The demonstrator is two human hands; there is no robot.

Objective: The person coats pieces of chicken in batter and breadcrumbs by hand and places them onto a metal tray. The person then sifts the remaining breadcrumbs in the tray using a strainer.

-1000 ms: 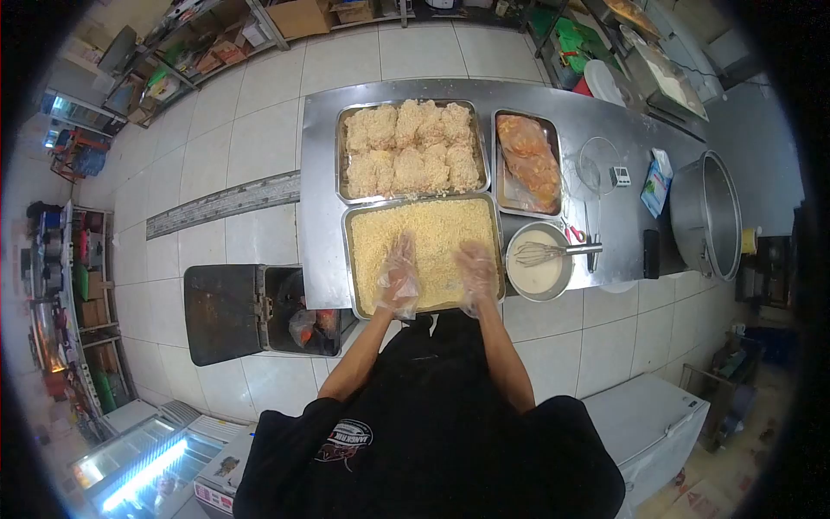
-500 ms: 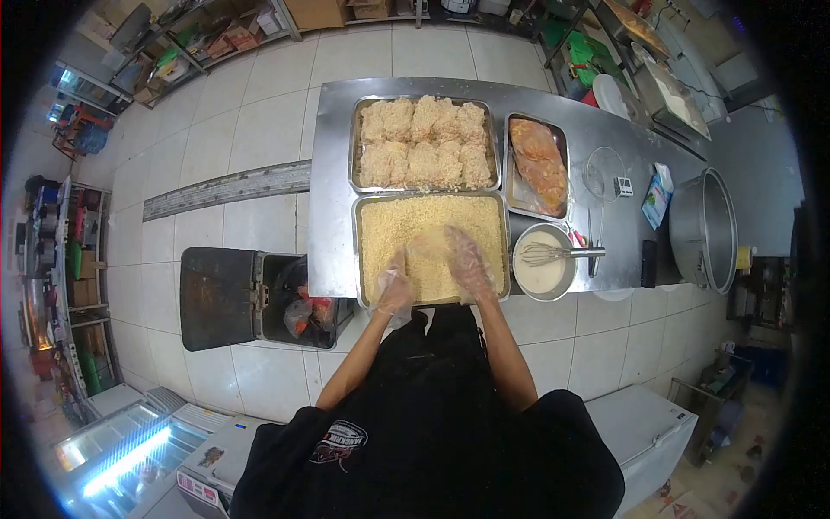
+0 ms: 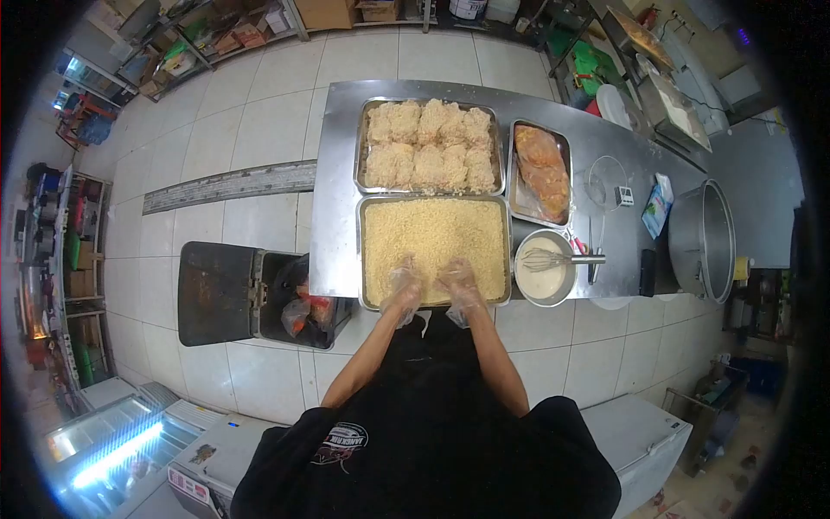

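Note:
A metal tray [image 3: 361, 259] full of pale yellow breadcrumbs [image 3: 437, 229] lies right in front of me. Both hands wear clear plastic gloves and rest in the crumbs by the near rim. My left hand [image 3: 406, 284] is left of the middle, its fingers stretched forward and partly sunk in crumbs. My right hand [image 3: 460, 284] faces it across a small gap, fingers apart and angled inward. No separate piece shows between them; anything under the crumbs is hidden. Behind stands a tray of crumb-coated pieces [image 3: 428, 147], set close together in two rows.
Right of these are a tray of orange-coloured raw meat [image 3: 541, 169] and a bowl of pale batter [image 3: 543, 278] with a whisk [image 3: 562, 259] in it. Farther right stand a small timer [image 3: 624, 196] and a large metal pot [image 3: 705, 242]. An open black bin [image 3: 272, 294] is at the table's left.
Both hands have drawn back toward me and closer together. A pale piece seen between them earlier no longer shows; smooth crumbs fill that spot. The view has shifted slightly.

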